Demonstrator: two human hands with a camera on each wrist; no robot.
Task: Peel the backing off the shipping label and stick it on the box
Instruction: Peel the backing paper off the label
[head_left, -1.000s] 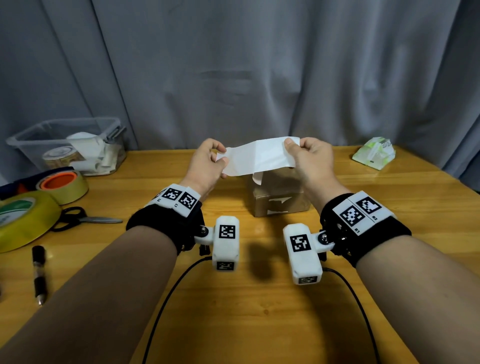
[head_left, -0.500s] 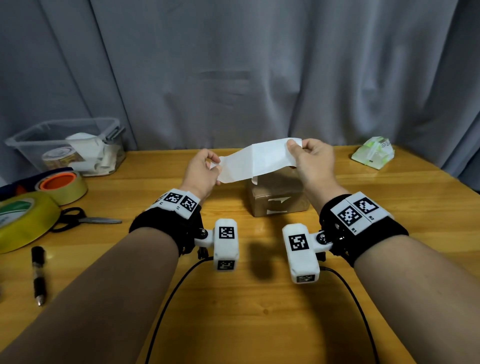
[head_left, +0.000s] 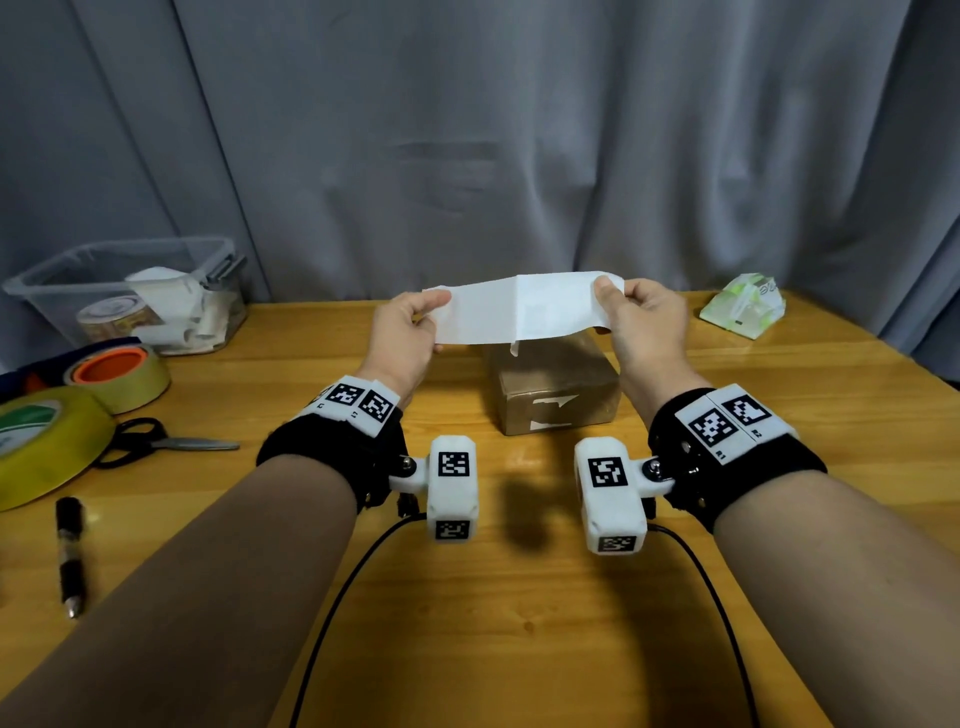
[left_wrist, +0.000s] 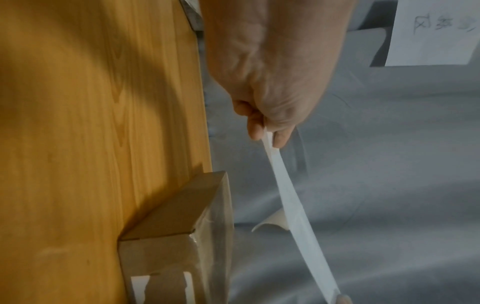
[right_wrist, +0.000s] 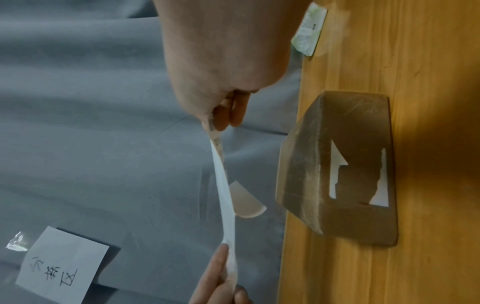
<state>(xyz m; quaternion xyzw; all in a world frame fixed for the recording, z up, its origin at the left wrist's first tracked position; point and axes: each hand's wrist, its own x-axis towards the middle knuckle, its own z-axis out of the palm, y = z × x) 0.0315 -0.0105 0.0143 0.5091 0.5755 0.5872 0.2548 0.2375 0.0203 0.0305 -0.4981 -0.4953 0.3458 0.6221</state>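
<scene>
label stretched above the box

the left hand (head_left: 402, 332) pinches the left end of the long white paper shipping label (head_left: 519, 309) between thumb and fingers; the right hand (head_left: 641, 322) pinches the right end the same way. the strip hangs in the air between them, with a small flap curling down from its lower edge. under it, not touching, the small brown cardboard box (head_left: 556, 400) sits on the wooden table (head_left: 519, 623). scissors (head_left: 156, 441) and yellow tape rolls (head_left: 47, 441) lie well to the left.
</scene>
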